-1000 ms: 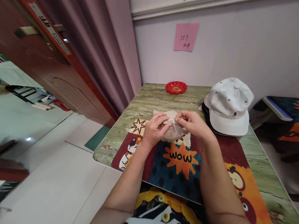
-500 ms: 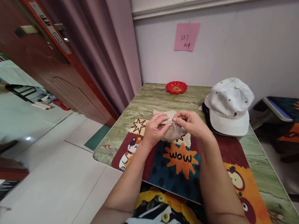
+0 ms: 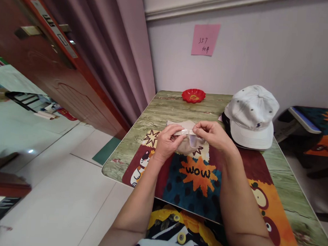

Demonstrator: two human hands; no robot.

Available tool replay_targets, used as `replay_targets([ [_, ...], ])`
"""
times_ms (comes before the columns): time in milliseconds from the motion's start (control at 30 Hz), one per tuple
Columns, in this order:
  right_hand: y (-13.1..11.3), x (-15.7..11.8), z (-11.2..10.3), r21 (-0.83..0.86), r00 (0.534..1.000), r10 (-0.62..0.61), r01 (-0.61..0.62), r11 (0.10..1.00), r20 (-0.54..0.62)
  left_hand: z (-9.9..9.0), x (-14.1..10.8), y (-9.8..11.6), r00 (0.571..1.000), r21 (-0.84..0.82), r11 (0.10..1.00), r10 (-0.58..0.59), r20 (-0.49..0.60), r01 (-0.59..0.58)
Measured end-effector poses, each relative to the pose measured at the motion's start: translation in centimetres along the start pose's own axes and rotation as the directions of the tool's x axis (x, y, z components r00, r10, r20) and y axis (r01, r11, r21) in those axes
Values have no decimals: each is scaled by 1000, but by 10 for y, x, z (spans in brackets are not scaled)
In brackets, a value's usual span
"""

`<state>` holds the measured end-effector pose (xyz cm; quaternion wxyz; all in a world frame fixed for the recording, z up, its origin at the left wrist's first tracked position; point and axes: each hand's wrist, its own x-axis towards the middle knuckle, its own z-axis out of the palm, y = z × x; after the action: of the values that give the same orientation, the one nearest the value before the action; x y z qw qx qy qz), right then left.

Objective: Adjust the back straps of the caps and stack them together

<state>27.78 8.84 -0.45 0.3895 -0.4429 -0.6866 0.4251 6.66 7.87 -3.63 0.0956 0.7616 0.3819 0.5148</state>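
Note:
A beige cap lies on the patterned mat, its back strap and the opening beneath it turned toward me. My left hand pinches the strap at its left part, close to a small pale buckle or label. At the strap's right end, the thumb and fingers of my right hand are pressed together on it. Both hands hide parts of the cap's sides. To the right of my right hand sits a white cap with a small dark logo, on top of a black cap.
A red scalloped dish stands at the back of the wood-patterned table. A pink note is stuck on the wall. On the left are a purple curtain and a brown door. Another table stands at the right.
My right hand has shifted slightly right along the strap, so a longer, straighter stretch of it shows between my hands. The left hand keeps its pinch.

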Motion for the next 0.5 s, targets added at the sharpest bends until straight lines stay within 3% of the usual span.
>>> replay_targets([
  [200,1,1,1,8,1000,15,-15,1000,8,0,0,3,998,-12,999,-49,31,49],
  [300,0,-2,-3,25,999,26,-26,999,29,-3,1,4,982,-78,980,-179,58,183],
  [367,-3,-4,-6,45,997,46,-49,998,68,-7,2,5,938,-181,922,-323,129,343],
  [500,-6,-8,-10,74,985,82,-94,993,154,-18,6,7,777,-243,754,-510,368,610],
])
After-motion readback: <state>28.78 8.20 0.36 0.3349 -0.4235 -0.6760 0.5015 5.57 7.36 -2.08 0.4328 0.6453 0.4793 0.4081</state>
